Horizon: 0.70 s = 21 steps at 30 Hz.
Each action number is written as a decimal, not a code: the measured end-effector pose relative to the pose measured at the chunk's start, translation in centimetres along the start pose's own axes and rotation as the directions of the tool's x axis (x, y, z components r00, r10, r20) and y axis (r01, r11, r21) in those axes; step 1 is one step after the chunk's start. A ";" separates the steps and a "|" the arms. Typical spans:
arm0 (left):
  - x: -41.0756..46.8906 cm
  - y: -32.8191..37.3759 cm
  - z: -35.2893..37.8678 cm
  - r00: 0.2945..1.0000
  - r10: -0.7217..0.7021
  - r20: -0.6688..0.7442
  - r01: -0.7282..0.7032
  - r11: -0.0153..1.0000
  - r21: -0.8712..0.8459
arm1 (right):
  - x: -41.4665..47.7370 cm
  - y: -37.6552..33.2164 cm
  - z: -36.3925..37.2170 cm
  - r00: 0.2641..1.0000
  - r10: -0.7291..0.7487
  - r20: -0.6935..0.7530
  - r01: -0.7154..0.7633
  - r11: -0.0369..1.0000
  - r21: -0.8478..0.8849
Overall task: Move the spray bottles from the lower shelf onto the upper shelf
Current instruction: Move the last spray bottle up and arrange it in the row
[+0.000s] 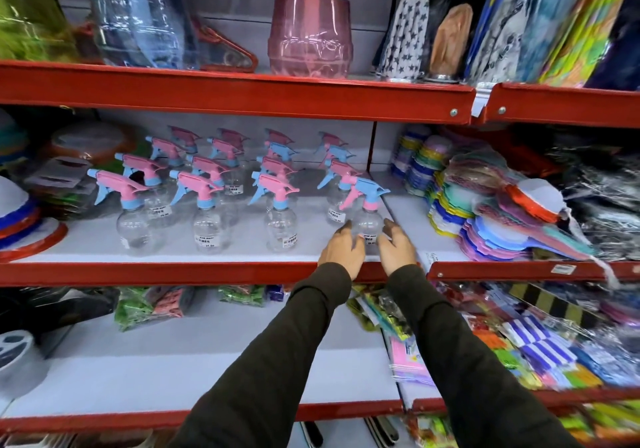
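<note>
Several clear spray bottles with pink and blue trigger heads stand in rows on the middle shelf (173, 273), which has a red front lip. The nearest one at the right, a bottle with a blue head and pink trigger (367, 219), stands at the shelf's front. My left hand (342, 248) and my right hand (394, 247) sit on either side of its base, fingers spread, at most brushing it. No bottle is lifted. The lower shelf (194, 354) below my forearms holds no spray bottles that I can see.
The top shelf (235, 96) carries tall blue and pink plastic containers. Stacked coloured mats and packs (491, 226) fill the shelf to the right. Green and pink bags (152, 305) lie at the back of the lower shelf. Bowls stand at the far left.
</note>
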<state>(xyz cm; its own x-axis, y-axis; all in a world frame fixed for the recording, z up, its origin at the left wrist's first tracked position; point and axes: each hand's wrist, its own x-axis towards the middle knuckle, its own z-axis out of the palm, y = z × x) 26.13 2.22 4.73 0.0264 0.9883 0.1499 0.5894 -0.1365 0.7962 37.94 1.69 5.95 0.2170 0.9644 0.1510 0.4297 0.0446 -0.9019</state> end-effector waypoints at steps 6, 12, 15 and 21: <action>-0.1 -0.6 -0.7 0.998 -0.047 -0.032 0.044 0.997 -0.063 | -0.1 0.6 0.8 0.999 -0.041 0.013 0.041 0.999 -0.011; 0.1 -1.3 -0.7 0.997 -0.051 -0.066 0.046 0.996 -0.076 | -0.3 0.7 1.1 0.997 -0.072 0.035 0.071 0.997 0.031; 0.0 -1.2 -0.7 0.996 -0.066 -0.067 0.062 0.996 -0.060 | -0.3 0.7 0.8 0.995 -0.082 0.063 0.082 0.997 0.001; -0.2 -1.1 -0.7 0.996 -0.062 -0.070 0.060 0.998 -0.026 | -0.3 0.9 0.6 0.989 -0.114 0.092 0.120 0.991 -0.063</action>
<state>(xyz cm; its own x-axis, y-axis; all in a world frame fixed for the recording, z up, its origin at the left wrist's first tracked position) 24.87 2.13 4.22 -0.0662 0.9878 0.1410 0.5690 -0.0787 0.8185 37.74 1.64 4.84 0.0851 0.9728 0.2153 0.5071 0.1438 -0.8498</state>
